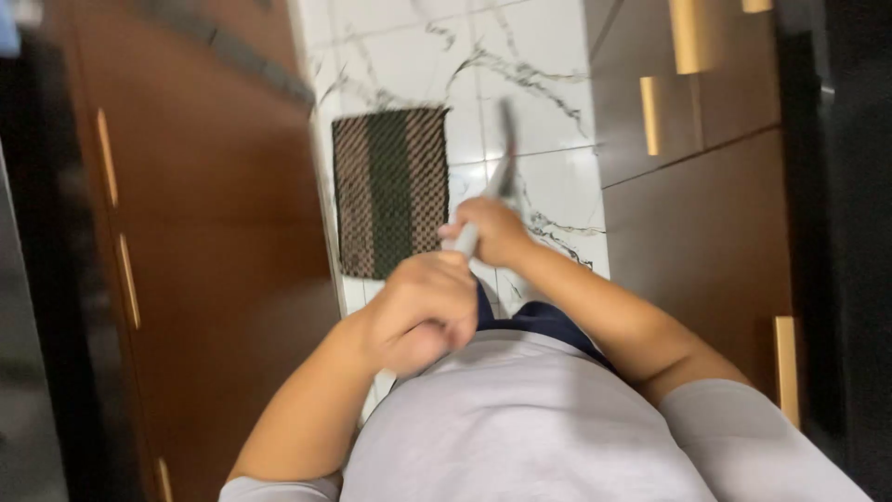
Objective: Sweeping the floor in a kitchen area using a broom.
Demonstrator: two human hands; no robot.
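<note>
A long grey handle (483, 200) is being gripped by both closed hands, left (423, 311) and right (497, 232), above white marbled floor (548, 186) (mat (390, 191) untouched, progress being unclear)

A white marble floor (548, 186) with grey veins is seen between brown cupboards (214, 232) and grey-brown drawers (706, 223) with gold handles (650, 114). A striped mat (390, 191) is laid on it.

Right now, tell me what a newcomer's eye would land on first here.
First, the two hands gripping a long grey handle at centre: the left hand nearer the body, the right hand further along it. Just beyond them lies a striped brown-and-green mat on the white marbled floor, between brown cabinets on either side.
</note>
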